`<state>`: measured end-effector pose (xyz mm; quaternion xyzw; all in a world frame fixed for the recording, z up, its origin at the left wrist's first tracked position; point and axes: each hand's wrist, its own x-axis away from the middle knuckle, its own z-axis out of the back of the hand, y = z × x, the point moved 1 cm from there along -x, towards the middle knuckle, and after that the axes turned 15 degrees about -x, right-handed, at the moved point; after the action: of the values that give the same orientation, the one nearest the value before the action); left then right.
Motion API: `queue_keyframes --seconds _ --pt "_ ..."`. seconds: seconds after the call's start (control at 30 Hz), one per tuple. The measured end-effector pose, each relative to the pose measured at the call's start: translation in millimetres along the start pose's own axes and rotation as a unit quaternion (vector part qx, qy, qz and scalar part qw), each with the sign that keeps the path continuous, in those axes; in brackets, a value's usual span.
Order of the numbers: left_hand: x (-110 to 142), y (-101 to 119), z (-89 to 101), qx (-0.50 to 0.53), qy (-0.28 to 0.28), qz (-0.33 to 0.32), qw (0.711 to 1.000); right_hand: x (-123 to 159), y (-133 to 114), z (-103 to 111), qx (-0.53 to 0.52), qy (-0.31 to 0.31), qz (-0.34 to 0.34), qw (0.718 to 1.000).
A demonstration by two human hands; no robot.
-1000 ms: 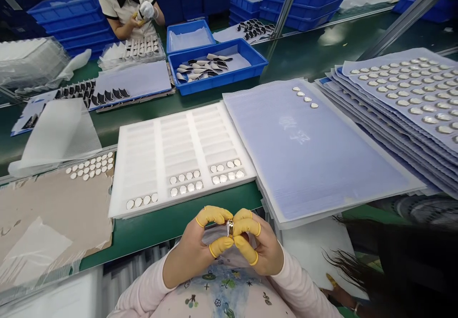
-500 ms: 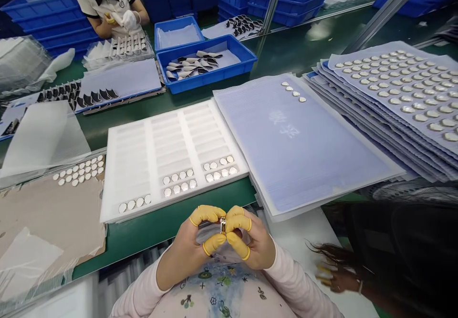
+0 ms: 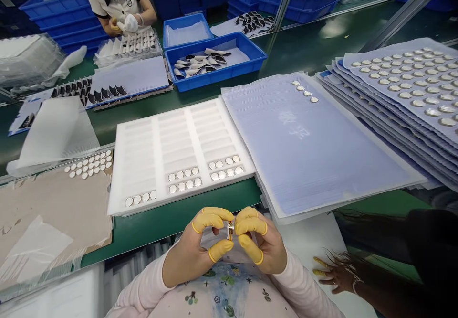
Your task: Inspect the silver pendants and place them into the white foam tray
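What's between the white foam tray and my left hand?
In the head view, a strip of green workbench lies between the white foam tray and your left hand.

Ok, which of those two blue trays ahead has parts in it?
The nearer blue tray, holding curved silver-and-black pieces; the tray behind it shows only a white liner.
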<state>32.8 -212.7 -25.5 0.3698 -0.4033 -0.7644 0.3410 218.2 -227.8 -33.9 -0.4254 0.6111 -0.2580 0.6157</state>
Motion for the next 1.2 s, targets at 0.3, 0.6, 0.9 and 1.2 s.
queue_keyframes --seconds 0.3,0.6,0.9,1.2 --pt "-6 3 -0.4 -0.022 0.009 -0.029 0.999 -6 8 -1 -0.019 -0.006 -0.125 0.992" --pt "-11 6 0.3 -0.049 0.012 -0.024 0.998 -5 10 0 -0.007 -0.008 -0.13 0.991" --pt "-14 7 -1.9 -0.1 0.027 -0.073 0.992 -5 9 1 -0.005 -0.007 -0.136 0.991" --pt "-16 5 -4.7 -0.143 0.054 -0.156 0.976 0 12 1 -0.002 -0.002 -0.129 0.992"
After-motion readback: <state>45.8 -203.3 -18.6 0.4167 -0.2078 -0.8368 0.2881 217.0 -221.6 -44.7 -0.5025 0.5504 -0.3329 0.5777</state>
